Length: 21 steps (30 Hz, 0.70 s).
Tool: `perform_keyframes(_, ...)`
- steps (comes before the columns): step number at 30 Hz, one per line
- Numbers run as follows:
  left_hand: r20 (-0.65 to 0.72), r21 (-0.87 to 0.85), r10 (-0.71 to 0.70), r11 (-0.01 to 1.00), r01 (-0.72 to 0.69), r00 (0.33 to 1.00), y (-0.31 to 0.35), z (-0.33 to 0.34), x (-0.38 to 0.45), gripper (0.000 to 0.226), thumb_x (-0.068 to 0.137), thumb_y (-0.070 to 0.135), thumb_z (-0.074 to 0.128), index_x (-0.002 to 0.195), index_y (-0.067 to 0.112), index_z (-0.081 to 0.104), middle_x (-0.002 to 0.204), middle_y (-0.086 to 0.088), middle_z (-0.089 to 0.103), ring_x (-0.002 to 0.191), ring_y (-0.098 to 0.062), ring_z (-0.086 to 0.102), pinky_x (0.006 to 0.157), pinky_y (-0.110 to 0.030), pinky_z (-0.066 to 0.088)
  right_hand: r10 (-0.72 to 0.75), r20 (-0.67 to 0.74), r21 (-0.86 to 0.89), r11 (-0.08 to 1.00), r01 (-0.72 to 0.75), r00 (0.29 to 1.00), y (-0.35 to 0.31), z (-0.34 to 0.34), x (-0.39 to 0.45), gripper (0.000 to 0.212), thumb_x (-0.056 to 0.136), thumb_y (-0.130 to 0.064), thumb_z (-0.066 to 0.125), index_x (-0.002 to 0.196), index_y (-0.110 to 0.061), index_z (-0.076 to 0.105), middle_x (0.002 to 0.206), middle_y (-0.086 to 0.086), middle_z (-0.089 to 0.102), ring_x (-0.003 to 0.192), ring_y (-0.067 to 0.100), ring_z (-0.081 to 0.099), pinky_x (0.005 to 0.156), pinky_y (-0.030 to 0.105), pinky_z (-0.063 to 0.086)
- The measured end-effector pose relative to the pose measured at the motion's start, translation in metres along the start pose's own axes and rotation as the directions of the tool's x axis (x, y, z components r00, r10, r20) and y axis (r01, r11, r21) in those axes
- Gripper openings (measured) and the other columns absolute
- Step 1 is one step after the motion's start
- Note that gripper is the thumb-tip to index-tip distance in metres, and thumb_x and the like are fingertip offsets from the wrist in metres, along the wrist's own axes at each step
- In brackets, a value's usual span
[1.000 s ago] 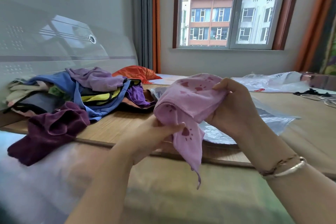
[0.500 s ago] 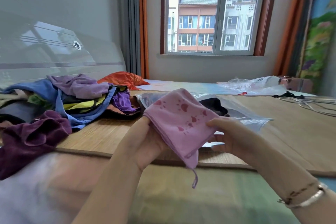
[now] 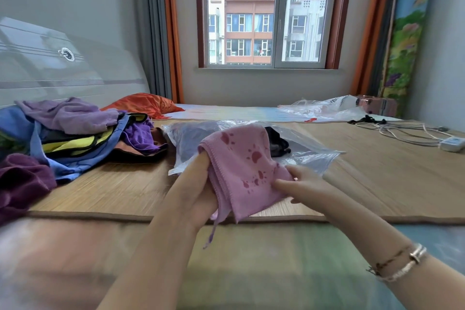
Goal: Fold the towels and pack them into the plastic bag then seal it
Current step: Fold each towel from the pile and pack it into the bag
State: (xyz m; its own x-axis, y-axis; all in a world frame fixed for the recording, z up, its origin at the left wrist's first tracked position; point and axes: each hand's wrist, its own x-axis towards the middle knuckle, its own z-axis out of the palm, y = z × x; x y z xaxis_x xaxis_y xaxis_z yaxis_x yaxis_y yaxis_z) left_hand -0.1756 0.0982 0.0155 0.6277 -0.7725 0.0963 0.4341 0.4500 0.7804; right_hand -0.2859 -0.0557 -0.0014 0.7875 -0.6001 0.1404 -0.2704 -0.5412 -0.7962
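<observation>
Pink paw-print towel (image 3: 247, 171) folded, held up just over clear plastic bag (image 3: 312, 151) lying on bamboo mat (image 3: 377, 184), something dark already inside. Left hand (image 3: 196, 191) tucked under towel's left edge, fingers hidden by cloth; right hand (image 3: 299, 184) pinching lower right corner. Unfolded towel pile (image 3: 75, 133) heaped far left on mat.

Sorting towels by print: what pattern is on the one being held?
Pink towel with darker paw prints; head view.
</observation>
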Motion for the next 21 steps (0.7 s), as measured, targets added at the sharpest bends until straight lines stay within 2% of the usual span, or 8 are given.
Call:
perform_keyframes(4,0.024,0.035,-0.048,0.998,0.047,0.999,-0.009,0.006,0.001,0.049,0.091,0.053,0.043,0.104,0.012,0.067,0.097,-0.012,0.074,0.09,-0.027,0.068,0.072,-0.046,0.054,-0.069,-0.044,-0.202,0.978,0.059,0.997,0.006,0.0,0.0,0.018,0.085,-0.025,0.062,0.094,-0.009,0.062,0.1,0.007,0.067,0.094,0.02,0.06,0.081,0.031,0.047)
perform_keyframes(7,0.044,0.09,-0.09,0.992,0.086,0.995,-0.017,0.009,0.003,0.049,0.092,0.055,0.043,0.106,0.014,0.066,0.098,-0.012,0.074,0.089,-0.027,0.07,0.076,-0.044,0.055,-0.135,-0.111,-0.343,0.935,0.089,0.985,0.01,-0.001,0.001,0.042,0.086,-0.027,0.061,0.123,-0.014,0.045,0.135,0.003,0.043,0.124,0.016,0.042,0.091,0.027,0.037)
perform_keyframes(9,0.051,0.116,-0.111,0.988,0.104,0.993,-0.022,0.011,0.004,0.045,0.093,0.052,0.044,0.103,0.014,0.066,0.092,-0.01,0.075,0.08,-0.024,0.073,0.069,-0.041,0.057,-0.258,-0.164,-0.217,0.951,0.22,0.952,0.004,-0.005,-0.003,0.066,0.082,-0.02,0.062,0.14,-0.02,0.03,0.145,-0.004,0.028,0.139,0.011,0.025,0.107,0.024,0.027)
perform_keyframes(10,0.053,0.137,-0.122,0.984,0.113,0.991,-0.025,0.012,0.004,0.044,0.093,0.05,0.045,0.104,0.013,0.066,0.091,-0.01,0.075,0.078,-0.023,0.073,0.065,-0.039,0.058,-0.273,-0.171,-0.097,0.961,0.26,0.947,-0.001,-0.007,-0.005,0.073,0.078,-0.021,0.062,0.143,-0.025,0.028,0.141,-0.01,0.029,0.137,0.01,0.029,0.107,0.026,0.029)
perform_keyframes(13,0.052,0.18,-0.156,0.973,0.144,0.986,-0.031,0.011,0.008,0.039,0.094,0.044,0.049,0.106,0.012,0.067,0.096,-0.011,0.074,0.082,-0.025,0.073,0.065,-0.037,0.059,-0.14,-0.057,0.273,0.95,0.15,0.989,-0.005,-0.018,-0.001,0.076,0.072,-0.027,0.066,0.14,-0.033,0.034,0.132,-0.009,0.045,0.113,0.013,0.053,0.083,0.031,0.048)
perform_keyframes(17,-0.031,0.249,-0.175,0.952,0.177,0.984,-0.037,0.015,0.015,0.026,0.092,0.034,0.057,0.083,0.011,0.065,0.066,-0.006,0.069,0.054,-0.017,0.065,0.049,-0.027,0.053,-0.095,0.284,0.569,0.818,-0.088,0.954,0.014,-0.029,0.011,0.051,0.075,-0.028,0.067,0.123,-0.017,0.057,0.106,0.003,0.066,0.091,0.019,0.066,0.072,0.031,0.055)
perform_keyframes(19,-0.087,0.295,-0.166,0.938,0.185,0.982,-0.037,0.02,0.017,0.025,0.093,0.031,0.056,0.078,0.013,0.062,0.057,-0.003,0.065,0.047,-0.015,0.061,0.045,-0.025,0.05,-0.073,0.335,0.653,0.736,-0.176,0.939,0.022,-0.031,0.016,0.031,0.081,-0.014,0.066,0.112,-0.012,0.062,0.092,0.005,0.07,0.08,0.018,0.069,0.065,0.029,0.056)
perform_keyframes(21,-0.12,0.409,-0.059,0.907,0.104,0.991,-0.036,0.019,0.025,0.02,0.095,0.027,0.056,0.079,0.016,0.064,0.058,-0.001,0.065,0.051,-0.015,0.061,0.049,-0.027,0.052,-0.017,0.288,0.626,0.76,-0.174,0.957,0.025,-0.03,0.023,0.019,0.086,-0.003,0.061,0.105,-0.007,0.063,0.088,0.008,0.071,0.077,0.019,0.069,0.064,0.028,0.057)
